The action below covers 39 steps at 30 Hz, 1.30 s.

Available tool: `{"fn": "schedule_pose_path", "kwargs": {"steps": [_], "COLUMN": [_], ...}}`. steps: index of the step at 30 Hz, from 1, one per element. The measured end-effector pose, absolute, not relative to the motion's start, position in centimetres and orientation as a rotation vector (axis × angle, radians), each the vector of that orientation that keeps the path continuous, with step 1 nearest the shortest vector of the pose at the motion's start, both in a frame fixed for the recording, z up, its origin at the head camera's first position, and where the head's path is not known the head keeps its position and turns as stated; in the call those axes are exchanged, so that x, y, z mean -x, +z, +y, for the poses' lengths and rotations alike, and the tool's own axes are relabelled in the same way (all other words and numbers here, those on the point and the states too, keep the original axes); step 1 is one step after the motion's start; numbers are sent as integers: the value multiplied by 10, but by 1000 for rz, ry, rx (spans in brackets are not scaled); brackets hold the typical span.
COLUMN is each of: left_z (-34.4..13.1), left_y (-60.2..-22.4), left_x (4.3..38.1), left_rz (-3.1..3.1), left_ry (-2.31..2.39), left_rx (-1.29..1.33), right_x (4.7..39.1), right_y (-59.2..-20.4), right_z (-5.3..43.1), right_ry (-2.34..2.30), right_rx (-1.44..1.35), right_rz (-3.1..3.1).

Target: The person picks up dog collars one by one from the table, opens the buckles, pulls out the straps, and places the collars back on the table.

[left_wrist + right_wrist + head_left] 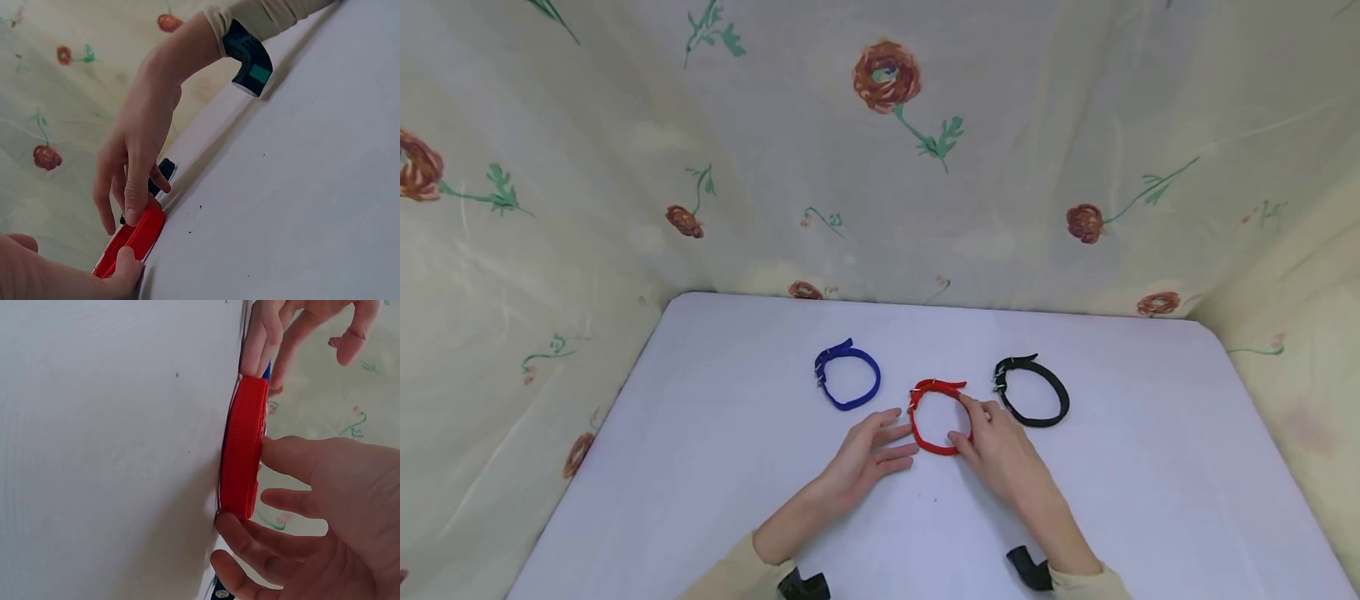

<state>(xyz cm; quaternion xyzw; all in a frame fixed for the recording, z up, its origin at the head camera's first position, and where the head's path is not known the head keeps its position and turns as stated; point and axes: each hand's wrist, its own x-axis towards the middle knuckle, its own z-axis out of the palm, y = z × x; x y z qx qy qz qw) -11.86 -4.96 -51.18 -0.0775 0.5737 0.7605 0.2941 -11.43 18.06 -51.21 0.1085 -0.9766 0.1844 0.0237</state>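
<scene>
A red buckled collar [934, 450] lies as a loop on the white table, its free end pointing right. My right hand [1003, 454] pinches its right side, thumb over the loop and forefinger by the strap's end. From the left, my left hand [868, 458] reaches in with fingers extended, fingertips at the collar's left edge. In the right wrist view the red strap [242, 450] stands on edge between both hands. A blue collar [871, 367] lies behind my left hand, and a black collar [1045, 422] lies beyond my right hand.
The white table [700, 375] has rounded far corners. Flower-patterned cloth [1000, 125] hangs behind it and along both sides. A black device [1028, 568] is strapped at my right wrist and another [805, 586] at my left.
</scene>
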Motion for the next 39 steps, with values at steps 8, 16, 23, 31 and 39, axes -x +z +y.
{"fn": "schedule_pose_path", "kwargs": {"steps": [8,16,23,31,39], "left_z": [-54,-62,-70,-81,-81], "left_y": [-513,-508,-507,-502,-498], "left_x": [120,114,102,81,74], "left_rz": [1363,1336,1385,1500,1627], "left_ry": [2106,2124,2105,2052,2056], "left_rx": [297,326,279,263,325], "right_x": [110,100,85,67,58], "right_y": [-504,-493,-481,-475,-473], "right_z": [175,170,163,151,143], "right_ry": [646,660,680,749,812], "right_rx": [-381,-454,-463,-404,-334], "right_rz": [-2979,-2893,-2862,-2903,-2920]}}
